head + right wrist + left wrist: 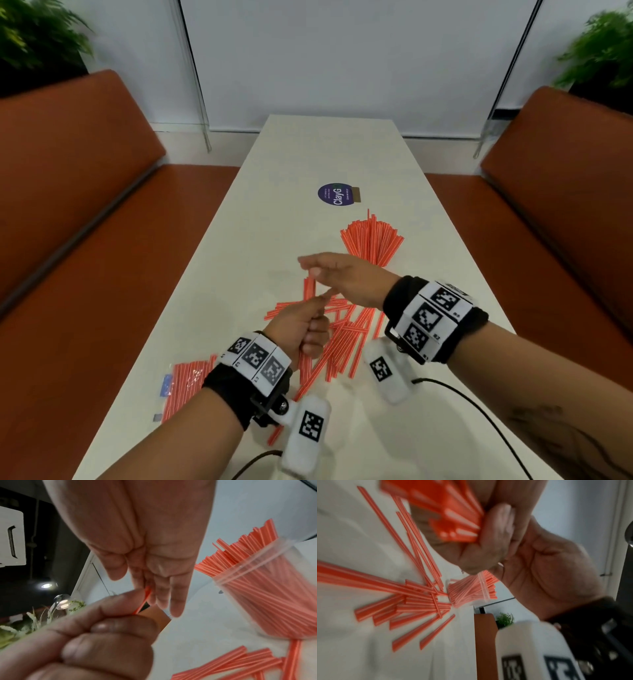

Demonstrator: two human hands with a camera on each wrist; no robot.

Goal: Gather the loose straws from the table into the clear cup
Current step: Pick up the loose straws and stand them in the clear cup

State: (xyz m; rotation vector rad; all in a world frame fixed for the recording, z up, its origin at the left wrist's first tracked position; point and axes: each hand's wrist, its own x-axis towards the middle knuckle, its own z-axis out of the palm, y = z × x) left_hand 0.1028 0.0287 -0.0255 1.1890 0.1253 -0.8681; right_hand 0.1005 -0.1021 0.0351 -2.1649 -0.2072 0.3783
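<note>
- Head view: the left hand [301, 329] is clenched round a small bunch of straws [309, 289]. The right hand [346, 277] is flat and loose just above, holding nothing. The clear cup [373, 240] stands further back on the table [308, 154], already packed with straws.
- Left wrist view: many loose straws [412, 601] lie on the table, plus a bag of straws [471, 589].
- Right wrist view: straight fingers [176, 599] touch the bunch's top. Lots done, lots left, it seems.
</note>
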